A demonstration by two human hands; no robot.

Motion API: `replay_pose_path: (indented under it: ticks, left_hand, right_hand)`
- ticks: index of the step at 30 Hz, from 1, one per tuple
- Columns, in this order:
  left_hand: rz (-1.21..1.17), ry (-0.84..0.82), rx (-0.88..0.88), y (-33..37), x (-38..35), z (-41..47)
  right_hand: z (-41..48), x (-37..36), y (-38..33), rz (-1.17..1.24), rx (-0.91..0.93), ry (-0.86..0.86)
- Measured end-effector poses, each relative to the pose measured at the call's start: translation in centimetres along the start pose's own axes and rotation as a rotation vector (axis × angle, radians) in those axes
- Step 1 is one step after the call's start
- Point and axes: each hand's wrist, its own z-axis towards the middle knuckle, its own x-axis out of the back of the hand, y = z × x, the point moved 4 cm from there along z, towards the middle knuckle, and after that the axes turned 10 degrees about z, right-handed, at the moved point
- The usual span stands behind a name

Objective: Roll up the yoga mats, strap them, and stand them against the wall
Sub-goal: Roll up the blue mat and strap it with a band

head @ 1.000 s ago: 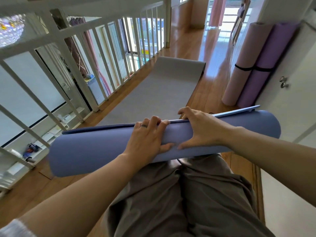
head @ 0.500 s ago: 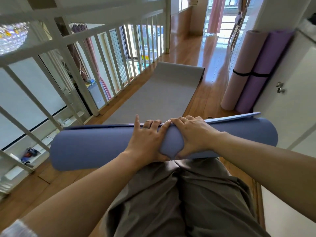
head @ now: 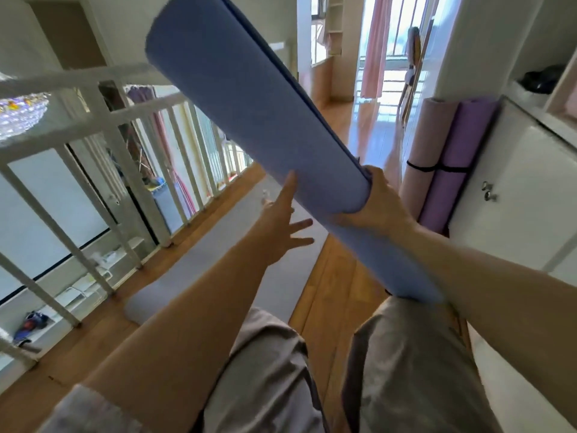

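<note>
Our right grip (head: 380, 200) held the rolled blue mat (head: 249, 104) tilted in the air; our left grip (head: 278, 227) was wide beside it. With no strap seen, the one-handed roll could spring loose

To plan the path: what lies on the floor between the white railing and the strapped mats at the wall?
The unrolled grey mat, flat on the wooden floor; the head view shows it.
</note>
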Motion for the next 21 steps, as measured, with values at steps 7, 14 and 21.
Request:
replay_pose_path:
  ticks: [7,14,21]
  left_hand:
    - [-0.239,-0.076,-0.066,0.6,-1.2,2.3]
    - [-0.109,-0.027,0.153,-5.1,-2.1,5.4]
    - [0.08,0.089,0.266,-12.6,-2.8,8.7]
  right_hand:
    - [0.9,-0.8,0.3,0.294,0.011,-0.081]
    - [0.9,-1.0,4.3,0.665,-0.472,-0.139]
    - [-0.8,-2.8,11.8,0.799,-0.734,-0.189]
